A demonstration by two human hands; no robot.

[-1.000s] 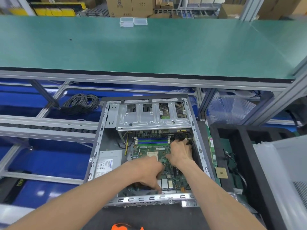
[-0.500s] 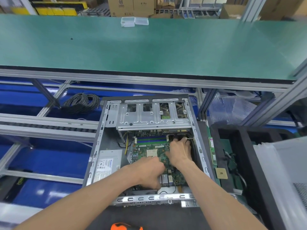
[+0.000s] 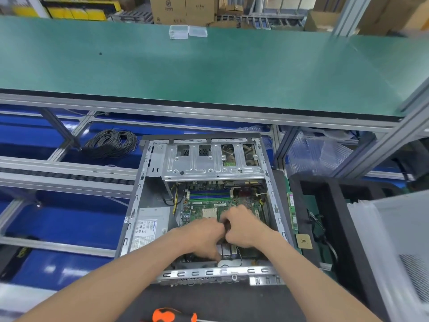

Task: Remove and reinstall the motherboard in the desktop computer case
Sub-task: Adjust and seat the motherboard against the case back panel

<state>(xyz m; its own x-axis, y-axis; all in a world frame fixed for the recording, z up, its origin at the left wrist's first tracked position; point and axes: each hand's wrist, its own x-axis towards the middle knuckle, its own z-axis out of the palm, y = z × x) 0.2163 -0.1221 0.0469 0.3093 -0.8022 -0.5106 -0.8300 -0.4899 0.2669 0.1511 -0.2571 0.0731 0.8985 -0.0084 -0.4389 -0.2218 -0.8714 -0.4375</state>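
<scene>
Open grey metal desktop computer case (image 3: 139, 201), lower centre of the frame, lying on its side. Contents: green motherboard (image 3: 209, 203) in the middle of the cavity, with blue memory slots along its upper edge; silver perforated drive cage (image 3: 209, 163) across the upper part; grey power supply with a white label (image 3: 151, 226) at the lower left; black and yellow cables (image 3: 173, 194) between the power supply and the board.

Left hand (image 3: 206, 238), inside the case over the lower part of the motherboard, fingers curled downward; whether they grip the board cannot be told. Right hand (image 3: 243, 226), just beside and touching the left, fingers curled over a dark part on the board; what they hold cannot be told.

Black foam tray (image 3: 325, 187), right of the case. Contents: a green circuit board and thin black wires. A small gold square chip (image 3: 304, 241) lies on its near left edge.

Coil of black cable (image 3: 111, 143), left of the case's upper end, on the blue surface beneath the aluminium frame.

Long green workbench mat (image 3: 209, 70), across the upper half of the frame. On it, upper centre: two small clear plastic boxes (image 3: 187, 31), side by side; contents not discernible.

Orange-and-black tool handle (image 3: 173, 315), bottom edge of the frame, on a black mat.

Brown cardboard cartons (image 3: 183, 8), top centre, behind the bench.
</scene>
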